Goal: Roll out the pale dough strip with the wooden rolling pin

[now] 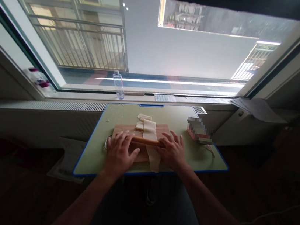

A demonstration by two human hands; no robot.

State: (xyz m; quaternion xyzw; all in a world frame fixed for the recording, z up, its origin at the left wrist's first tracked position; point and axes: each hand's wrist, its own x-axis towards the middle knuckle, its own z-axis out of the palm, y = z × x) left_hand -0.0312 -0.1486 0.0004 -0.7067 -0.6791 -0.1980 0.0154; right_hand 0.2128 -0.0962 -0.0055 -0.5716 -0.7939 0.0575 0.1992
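Observation:
A wooden rolling pin [147, 141] lies crosswise over a long flat strip of pale dough [150, 127]. My left hand [122, 149] grips the pin's left end, fingers over it and thumb out to the side. At the right end my right hand [172, 149] holds the pin, with the thumb low against it. Beneath is a wooden cutting board [121, 128] with a metal handle at its left. The dough's near end hangs past the board's front edge. More folded dough pieces [141, 122] rest at the board's far side.
The board lies on a pale green table [92, 156] with a blue rim. A blurred-out object [200, 130] stands at its right. Behind, a clear plastic bottle [118, 85] stands on the window sill. Dough crumbs dot the table's far left.

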